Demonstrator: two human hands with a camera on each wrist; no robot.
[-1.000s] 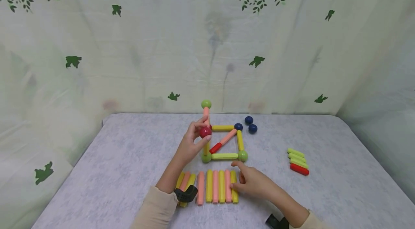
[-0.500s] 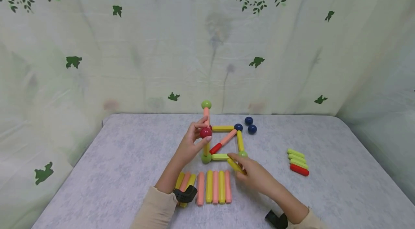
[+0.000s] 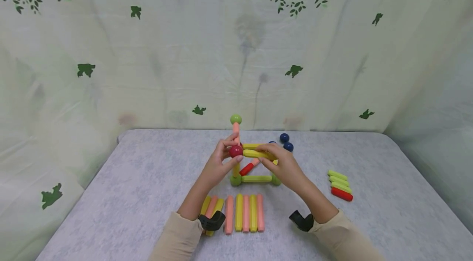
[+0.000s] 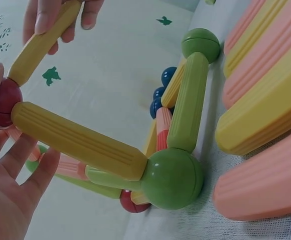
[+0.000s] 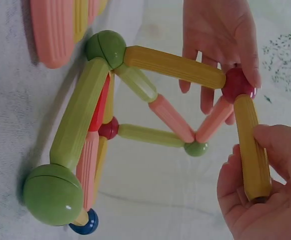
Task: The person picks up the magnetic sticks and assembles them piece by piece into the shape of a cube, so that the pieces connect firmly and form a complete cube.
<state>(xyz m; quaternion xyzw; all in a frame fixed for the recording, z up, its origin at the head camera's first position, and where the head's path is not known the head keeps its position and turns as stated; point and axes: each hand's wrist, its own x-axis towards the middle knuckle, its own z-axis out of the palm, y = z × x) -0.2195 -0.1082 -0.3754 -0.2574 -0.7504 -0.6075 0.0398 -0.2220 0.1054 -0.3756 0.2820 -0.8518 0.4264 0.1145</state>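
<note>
"Two hands are above the table (image 3: 388,220), I see. What do their fingers hold?"

"The left hand (image 3: 217,165) has the red ball (image 3: 236,151) between its thumb and fingers. The right hand (image 3: 287,169) pinches a yellow rod (image 5: 251,150); its thumb and fingers are narrow, only as far apart as the rod is thick."

"Where exactly is this rod?"

"It is in the air, raised above the table, and one end touches the red ball. The left wrist view shows this contact clearly."

"And what does the right wrist view show that the head view does not?"

"The other end of the rod, with its dark tip (image 5: 260,199), which the right hand covers in the head view. Also a pink rod (image 5: 214,119) is seen there, going from the red ball to the upper green ball (image 5: 195,148). A second yellow rod (image 5: 175,66) goes from the red ball down to a lower green ball (image 5: 106,49), which rests on the table."

"Does the head view give something more?"

"Yes: three lime rods (image 3: 338,179) and a short red rod (image 3: 341,194) lie well apart, on the right side of the table."
</note>
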